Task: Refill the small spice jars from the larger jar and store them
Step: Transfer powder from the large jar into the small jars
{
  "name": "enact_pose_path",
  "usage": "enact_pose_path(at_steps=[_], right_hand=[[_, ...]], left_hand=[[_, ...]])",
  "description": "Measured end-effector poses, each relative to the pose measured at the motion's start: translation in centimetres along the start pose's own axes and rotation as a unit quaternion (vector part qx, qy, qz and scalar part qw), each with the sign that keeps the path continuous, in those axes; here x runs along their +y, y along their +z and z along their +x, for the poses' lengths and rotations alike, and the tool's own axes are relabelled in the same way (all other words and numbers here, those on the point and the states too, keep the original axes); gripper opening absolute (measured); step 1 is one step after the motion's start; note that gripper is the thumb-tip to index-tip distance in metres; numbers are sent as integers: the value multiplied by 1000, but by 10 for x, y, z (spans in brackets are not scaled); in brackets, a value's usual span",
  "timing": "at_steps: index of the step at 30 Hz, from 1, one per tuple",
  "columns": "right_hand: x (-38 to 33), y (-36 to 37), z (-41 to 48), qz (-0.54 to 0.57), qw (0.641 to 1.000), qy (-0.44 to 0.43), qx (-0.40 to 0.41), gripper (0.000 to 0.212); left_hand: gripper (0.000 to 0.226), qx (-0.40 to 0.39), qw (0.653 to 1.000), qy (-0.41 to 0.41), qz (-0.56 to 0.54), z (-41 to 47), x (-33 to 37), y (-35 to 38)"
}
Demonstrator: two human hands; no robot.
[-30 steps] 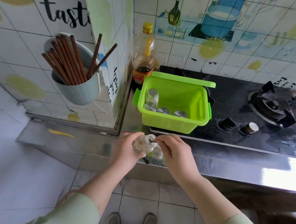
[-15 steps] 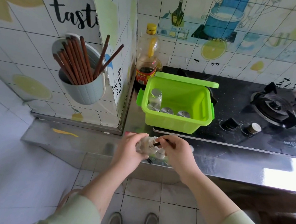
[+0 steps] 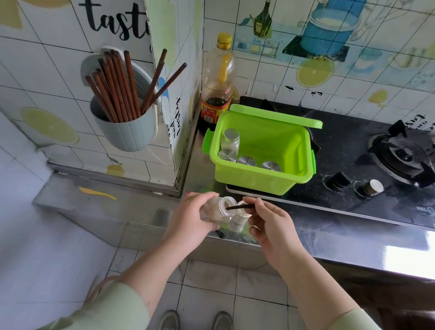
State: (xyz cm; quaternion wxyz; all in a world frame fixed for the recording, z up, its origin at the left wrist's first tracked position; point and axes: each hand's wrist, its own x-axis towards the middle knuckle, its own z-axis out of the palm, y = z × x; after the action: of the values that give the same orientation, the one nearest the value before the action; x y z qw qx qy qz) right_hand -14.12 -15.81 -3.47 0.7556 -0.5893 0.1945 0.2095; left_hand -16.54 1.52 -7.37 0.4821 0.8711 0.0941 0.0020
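Two-handed at counter [image 3: 337, 235] front edge: left hand [image 3: 192, 221] wrapped round tilted larger jar [image 3: 216, 211], right hand [image 3: 272, 223] pinching stick [image 3: 240, 207] at its mouth, small jar [image 3: 239, 218] just beside. Likely light, slippery; grip mid-body.

The steel counter [image 3: 363, 240] carries a black hob [image 3: 345, 150], a sauce bottle [image 3: 218, 85] and 1 small open jar [image 3: 239, 220]

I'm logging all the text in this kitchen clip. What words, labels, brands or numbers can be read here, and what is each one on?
"and": black script on the left wall tiles, top cut off.
"tast": below it on the same tiles, cut off at the wall corner.
Red label on the sauce bottle: too blurred to read.
Cursive on the corner pillar: unreadable.
Cursive on the back wall: unreadable.
Print on the stove front edge: too small to read.
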Motion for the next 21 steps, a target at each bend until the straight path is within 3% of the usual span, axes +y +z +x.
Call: enact_pose_path(at_steps=[21], right_hand=[[-5, -10, 4, 95, 995, -16, 20, 28]], left_hand=[[69, -8, 999, -40, -4, 4, 5, -5]])
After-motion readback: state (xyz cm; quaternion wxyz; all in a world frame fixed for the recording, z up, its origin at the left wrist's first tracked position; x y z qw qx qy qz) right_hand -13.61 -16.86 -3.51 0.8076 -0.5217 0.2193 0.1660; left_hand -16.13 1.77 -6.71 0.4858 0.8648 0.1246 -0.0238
